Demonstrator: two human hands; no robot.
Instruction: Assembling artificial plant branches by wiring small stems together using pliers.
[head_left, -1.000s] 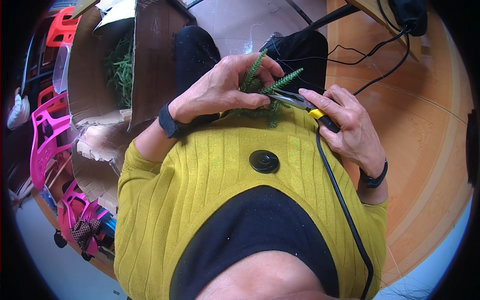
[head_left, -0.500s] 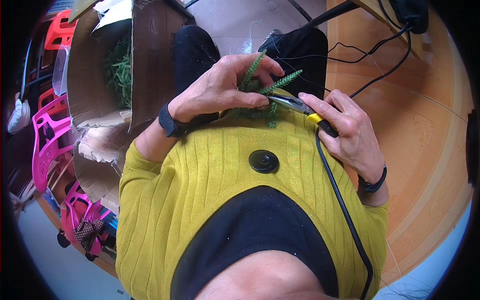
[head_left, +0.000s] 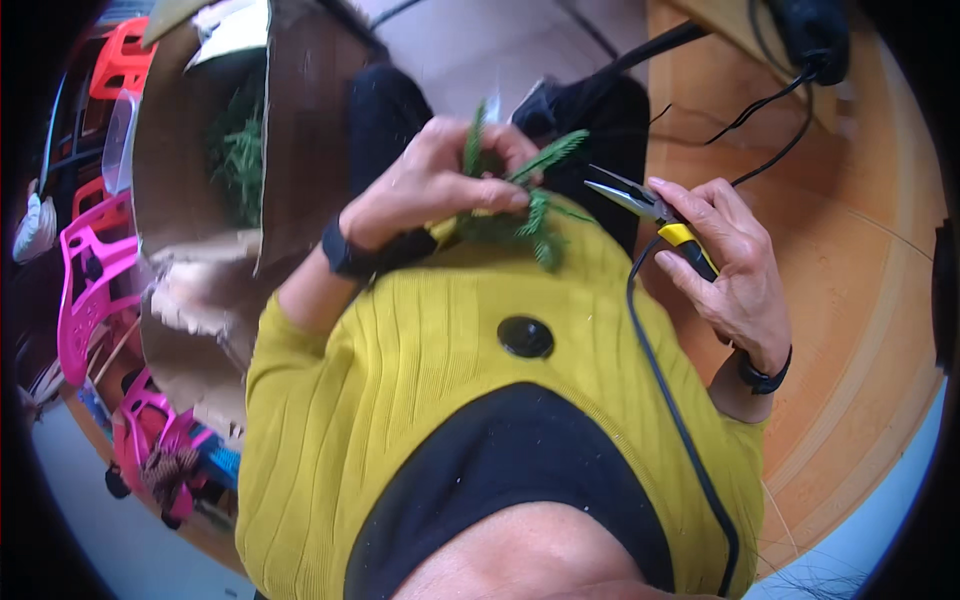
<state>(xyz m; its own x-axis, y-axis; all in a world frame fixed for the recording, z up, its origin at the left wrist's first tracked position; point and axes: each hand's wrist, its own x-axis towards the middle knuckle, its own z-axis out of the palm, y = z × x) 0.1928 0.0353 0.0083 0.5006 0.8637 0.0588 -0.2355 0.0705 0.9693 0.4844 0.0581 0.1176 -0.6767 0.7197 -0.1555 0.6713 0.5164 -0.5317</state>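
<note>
My left hand (head_left: 440, 180) pinches a green artificial fir sprig (head_left: 550, 155) in front of my lap. Several of its needled tips spread out from between the fingers, and its stem is hidden in the grip. To the right, my right hand (head_left: 735, 250) is wrapped round long-nose pliers (head_left: 640, 205) with yellow and black handles. The jaws stand a little apart, point up and left at the sprig, and touch nothing.
A torn cardboard box (head_left: 190, 215) on the left holds more green sprigs (head_left: 240, 155). Pink plastic chairs (head_left: 95, 285) and a red one (head_left: 122, 60) stand beyond it. Black cables (head_left: 770, 155) run over the wooden surface (head_left: 840, 300) at right; one hangs down my front.
The pliers have come away from the sprig, and my right hand has moved right with them. The jaws have parted. My left hand has shifted slightly left, still holding the sprig.
</note>
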